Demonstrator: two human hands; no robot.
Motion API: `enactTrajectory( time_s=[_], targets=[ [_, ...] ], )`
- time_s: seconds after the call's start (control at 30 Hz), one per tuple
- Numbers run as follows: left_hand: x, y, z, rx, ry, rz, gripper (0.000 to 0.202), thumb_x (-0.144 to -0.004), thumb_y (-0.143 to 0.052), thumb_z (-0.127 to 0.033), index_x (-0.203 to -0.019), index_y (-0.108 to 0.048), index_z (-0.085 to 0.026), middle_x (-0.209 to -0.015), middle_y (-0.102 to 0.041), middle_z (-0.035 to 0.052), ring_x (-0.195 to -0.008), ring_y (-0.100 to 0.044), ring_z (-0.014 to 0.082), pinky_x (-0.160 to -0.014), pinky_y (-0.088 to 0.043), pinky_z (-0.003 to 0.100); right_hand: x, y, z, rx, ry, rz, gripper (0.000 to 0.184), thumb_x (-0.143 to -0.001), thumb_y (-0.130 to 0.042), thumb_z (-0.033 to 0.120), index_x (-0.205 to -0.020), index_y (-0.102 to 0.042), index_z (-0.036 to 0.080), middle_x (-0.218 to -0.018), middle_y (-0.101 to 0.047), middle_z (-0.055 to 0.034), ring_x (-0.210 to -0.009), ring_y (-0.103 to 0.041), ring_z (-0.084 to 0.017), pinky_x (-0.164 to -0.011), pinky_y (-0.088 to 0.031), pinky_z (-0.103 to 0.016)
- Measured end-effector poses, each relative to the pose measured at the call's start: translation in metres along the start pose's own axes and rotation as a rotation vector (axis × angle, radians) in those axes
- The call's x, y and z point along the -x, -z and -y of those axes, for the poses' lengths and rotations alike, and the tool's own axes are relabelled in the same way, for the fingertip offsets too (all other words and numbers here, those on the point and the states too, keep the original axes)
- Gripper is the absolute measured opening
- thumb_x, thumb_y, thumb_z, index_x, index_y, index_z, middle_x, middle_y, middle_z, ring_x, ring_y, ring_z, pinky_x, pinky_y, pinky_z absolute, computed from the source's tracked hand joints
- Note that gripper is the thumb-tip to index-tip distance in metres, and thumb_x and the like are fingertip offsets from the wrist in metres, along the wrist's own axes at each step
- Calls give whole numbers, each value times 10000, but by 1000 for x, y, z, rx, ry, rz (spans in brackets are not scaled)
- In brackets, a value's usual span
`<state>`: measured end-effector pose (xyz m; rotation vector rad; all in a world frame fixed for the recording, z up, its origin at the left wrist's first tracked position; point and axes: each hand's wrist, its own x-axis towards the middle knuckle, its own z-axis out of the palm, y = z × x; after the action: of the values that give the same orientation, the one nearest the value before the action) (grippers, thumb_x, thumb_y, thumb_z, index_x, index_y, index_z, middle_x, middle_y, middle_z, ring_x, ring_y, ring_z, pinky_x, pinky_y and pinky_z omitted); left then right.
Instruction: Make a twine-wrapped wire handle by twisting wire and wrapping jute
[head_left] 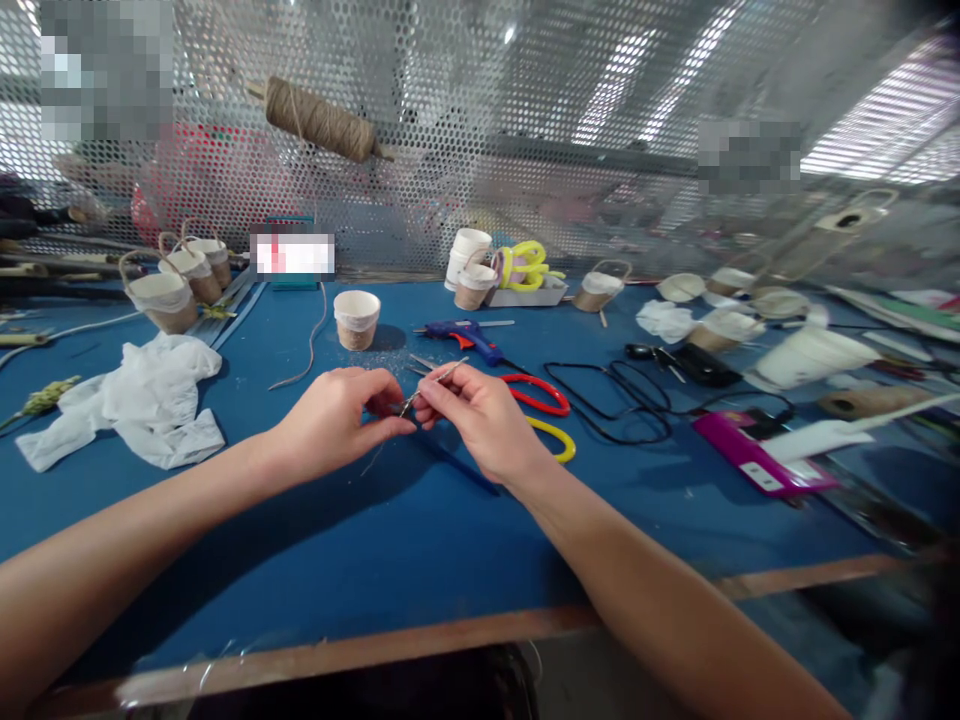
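Both my hands meet over the middle of the blue table [420, 540]. My left hand [341, 415] is closed, its fingertips pinching the near end of a thin wire-like strand [435, 383]. My right hand [480, 415] is closed too, pinching the same strand between thumb and forefinger; the strand's far end sticks up and away past the fingers. A loose tail hangs below my left hand. Just beyond the hands stands a small paper cup wrapped in twine [356, 318].
A blue glue gun [465, 335], red scissors [536, 393] and yellow scissors [555, 438] lie right of my hands. White plastic [142, 400] lies left. Small twine baskets [161, 298] stand back left, more cups back right. A twine spool [319, 120] hangs on the perforated panel.
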<state>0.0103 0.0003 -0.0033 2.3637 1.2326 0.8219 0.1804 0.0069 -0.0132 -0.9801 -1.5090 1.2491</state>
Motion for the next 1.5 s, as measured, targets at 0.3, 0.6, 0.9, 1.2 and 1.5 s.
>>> enactTrajectory(
  time_s=[0.3, 0.6, 0.9, 1.2, 1.5],
  targets=[
    [1, 1, 8, -61, -100, -107, 127, -780, -546, -255, -799, -581, -134, -738, -624, 33, -686, -551, 137, -643, -448, 264, 0, 1, 2, -27, -100, 7, 201, -736, -603, 321, -669, -580, 132, -600, -598, 2, -506, -563, -82, -492, -475, -221],
    [6, -11, -2, -473, -334, -147, 197, -802, -519, -260, -697, -585, -106, -734, -585, 97, -727, -546, 189, -665, -488, 326, 0, -2, 1, -30, -89, 7, 177, -709, -633, 294, -686, -583, 125, -636, -603, -3, -554, -584, -98, -539, -486, -238],
    [5, -4, -5, -238, -187, -89, 178, -802, -464, -155, -727, -622, -125, -773, -638, 82, -721, -575, 168, -680, -473, 299, 3, 1, 3, 147, 18, 18, 158, -776, -563, 283, -715, -568, 137, -671, -591, -12, -561, -559, -91, -565, -480, -247],
    [-5, 18, 6, 839, 447, 367, 135, -704, -608, -244, -660, -582, -119, -664, -637, 7, -592, -559, 87, -578, -427, 219, 8, -2, 11, 149, 27, 100, 146, -793, -535, 280, -742, -550, 144, -696, -601, -19, -570, -576, -92, -539, -484, -230],
    [-4, 13, 15, 1056, 514, 452, 98, -712, -624, -188, -673, -575, -112, -669, -649, 4, -552, -552, 64, -562, -401, 211, 8, -1, 11, 139, -24, 142, 160, -790, -532, 297, -757, -544, 140, -676, -596, -19, -566, -575, -95, -527, -479, -232]
  ],
)
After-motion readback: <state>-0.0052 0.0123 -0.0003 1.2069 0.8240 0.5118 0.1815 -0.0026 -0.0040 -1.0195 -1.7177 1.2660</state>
